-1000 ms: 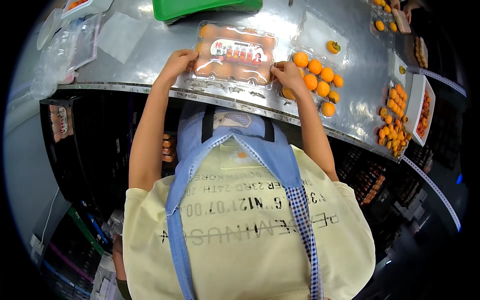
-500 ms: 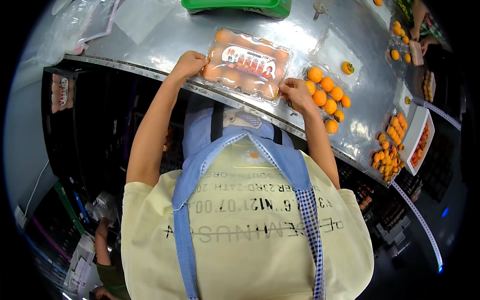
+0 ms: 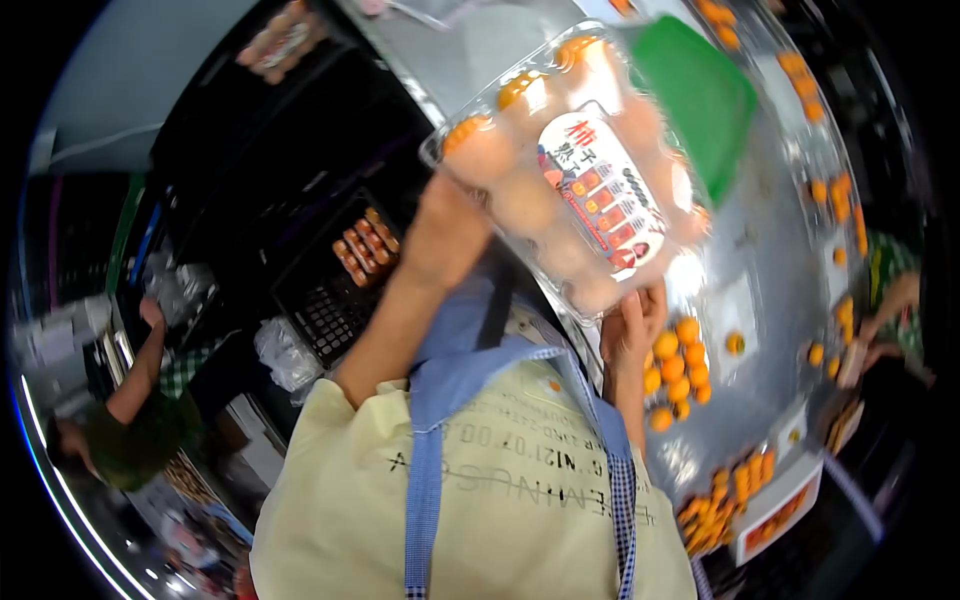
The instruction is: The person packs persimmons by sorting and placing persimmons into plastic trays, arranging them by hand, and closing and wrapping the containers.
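Note:
A clear plastic pack of orange fruit (image 3: 520, 200) with a printed label is held up in front of me, above the edge of the metal table (image 3: 770, 240). My left hand (image 3: 447, 228) grips its near left corner, somewhat blurred. At the lower right corner my right hand (image 3: 635, 320) holds the pack between thumb and fingers. Just beyond my right hand, several loose orange fruits (image 3: 676, 368) sit on the table. Behind the pack lies a green tray (image 3: 700, 105), partly hidden by it.
A white box of fruit (image 3: 780, 510) and loose fruit stand at the table's far right end. Black crates (image 3: 325, 315) with packed fruit are below left. One co-worker (image 3: 140, 420) is at lower left, another person's hands (image 3: 875, 335) at right.
Both hands have lifted the pack off the table and brought it closer to the camera, tilted. The view has swung round to the left, showing more crates and the co-worker.

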